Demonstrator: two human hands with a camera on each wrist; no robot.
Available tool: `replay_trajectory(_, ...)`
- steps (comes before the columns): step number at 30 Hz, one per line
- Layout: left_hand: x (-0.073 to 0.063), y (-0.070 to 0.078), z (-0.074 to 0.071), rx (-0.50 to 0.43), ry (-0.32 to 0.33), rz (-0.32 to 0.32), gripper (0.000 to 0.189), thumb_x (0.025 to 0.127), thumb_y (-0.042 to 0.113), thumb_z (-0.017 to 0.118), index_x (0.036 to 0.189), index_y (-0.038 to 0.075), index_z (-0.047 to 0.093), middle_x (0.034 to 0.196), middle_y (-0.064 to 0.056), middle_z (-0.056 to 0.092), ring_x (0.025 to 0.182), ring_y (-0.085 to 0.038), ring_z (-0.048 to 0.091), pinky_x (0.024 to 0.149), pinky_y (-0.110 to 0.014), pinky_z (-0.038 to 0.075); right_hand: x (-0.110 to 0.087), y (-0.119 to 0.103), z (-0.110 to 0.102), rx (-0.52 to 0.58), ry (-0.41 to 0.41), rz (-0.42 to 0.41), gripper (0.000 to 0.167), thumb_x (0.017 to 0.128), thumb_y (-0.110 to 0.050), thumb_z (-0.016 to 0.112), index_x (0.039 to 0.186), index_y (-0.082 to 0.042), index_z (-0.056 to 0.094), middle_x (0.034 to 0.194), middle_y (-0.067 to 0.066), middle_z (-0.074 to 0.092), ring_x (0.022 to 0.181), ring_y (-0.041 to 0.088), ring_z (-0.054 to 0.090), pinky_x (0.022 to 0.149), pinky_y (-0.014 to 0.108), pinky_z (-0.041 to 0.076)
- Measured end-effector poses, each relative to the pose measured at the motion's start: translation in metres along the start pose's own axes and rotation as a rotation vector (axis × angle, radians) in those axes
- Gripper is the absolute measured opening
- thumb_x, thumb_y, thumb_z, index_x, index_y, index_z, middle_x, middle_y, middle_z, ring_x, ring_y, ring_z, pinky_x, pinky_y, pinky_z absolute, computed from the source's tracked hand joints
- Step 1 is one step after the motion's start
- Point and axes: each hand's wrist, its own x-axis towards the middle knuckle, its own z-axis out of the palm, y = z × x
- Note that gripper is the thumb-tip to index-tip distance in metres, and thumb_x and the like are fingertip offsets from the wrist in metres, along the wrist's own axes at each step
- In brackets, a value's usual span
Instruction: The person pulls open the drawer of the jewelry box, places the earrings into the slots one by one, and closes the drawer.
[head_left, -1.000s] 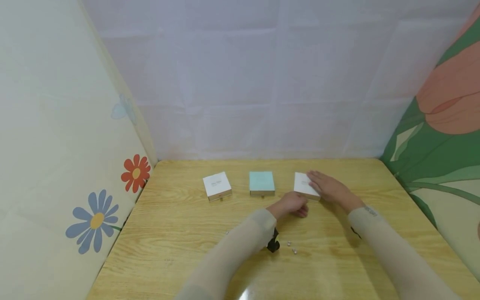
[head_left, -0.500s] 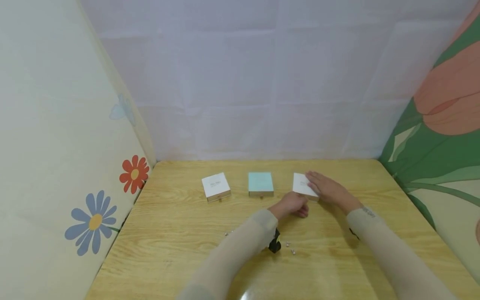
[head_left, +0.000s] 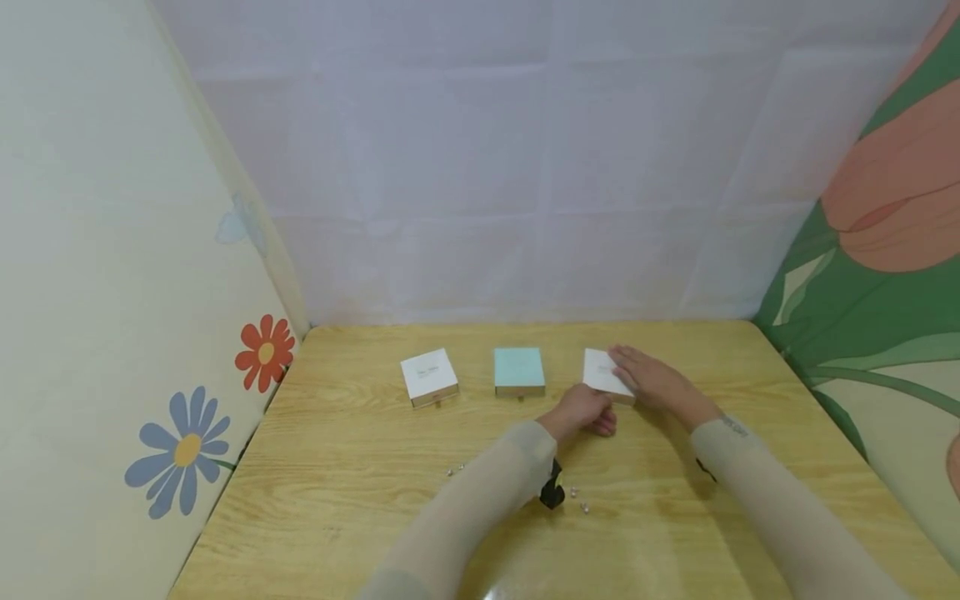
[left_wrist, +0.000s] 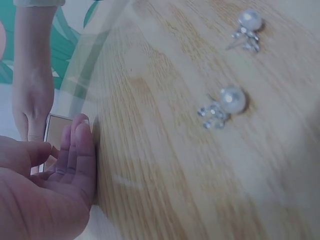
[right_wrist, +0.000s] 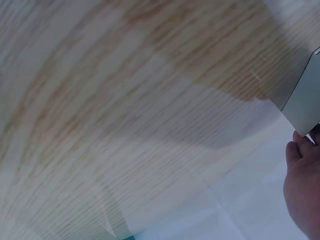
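Note:
At the right end of a row stands a small white drawer-style box (head_left: 597,367) with grey lettering on its lid. My right hand (head_left: 651,379) holds it from the right side, fingers lying over the lid. In the right wrist view, fingertips (right_wrist: 302,142) meet the box's edge. My left hand (head_left: 585,408) is at the box's front face, thumb and forefinger pinching there; what lies between them is hidden. The left wrist view shows its other fingers (left_wrist: 75,155) loosely bent beside the box front. Two pearl earrings with clear stones, one nearer (left_wrist: 233,99) and one farther (left_wrist: 250,21), lie on the table.
A turquoise box (head_left: 519,368) stands mid-row, and another white box (head_left: 429,375) at the left, each with a small front tab. More small shiny pieces (head_left: 454,470) lie left of my left sleeve. A black wrist device (head_left: 552,490) hangs under that wrist. A white cloth (head_left: 487,192) backs the table.
The head view has shifted slightly, so everything on the table sits a little lower and farther left. Both hands keep their places at the right-hand white box.

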Motion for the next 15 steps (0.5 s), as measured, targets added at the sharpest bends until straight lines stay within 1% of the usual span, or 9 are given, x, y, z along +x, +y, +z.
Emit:
replay_trajectory(3,-0.0018,0.0020,0.0011,-0.014,0.012,-0.015,0.015,0.101,0.009,0.057,0.096,0.001,0.069,0.070,-0.011,0.070,0.059,-0.024,0.070,0.055,-0.031,0.062,-0.0001,0.0012,0.0001,-0.008,0.000,-0.002,0.051,0.110,-0.021,0.040,0.150,0.010,0.038,0.156,0.031,0.034,0.144,0.049,0.032,0.120,0.060,0.027)
replay_trajectory(9,-0.0043,0.0047,0.0055,-0.044,0.043,-0.036,0.017,0.102,0.013,0.060,0.091,0.004,0.069,0.066,-0.009,0.066,0.050,-0.017,0.061,0.049,-0.029,0.059,0.0012,0.0037,0.0019,-0.017,-0.006,-0.002,0.051,0.111,-0.023,0.037,0.150,0.010,0.038,0.156,0.031,0.033,0.144,0.050,0.031,0.120,0.060,0.027)
replay_trajectory(15,-0.0065,0.0076,0.0074,-0.020,0.097,-0.061,0.020,0.100,0.008,0.059,0.083,0.001,0.068,0.063,-0.007,0.066,0.045,-0.015,0.058,0.045,-0.026,0.057,0.0012,0.0058,0.0048,-0.015,-0.008,0.010,0.052,0.111,-0.023,0.038,0.152,0.009,0.037,0.158,0.030,0.033,0.145,0.049,0.031,0.120,0.059,0.026)
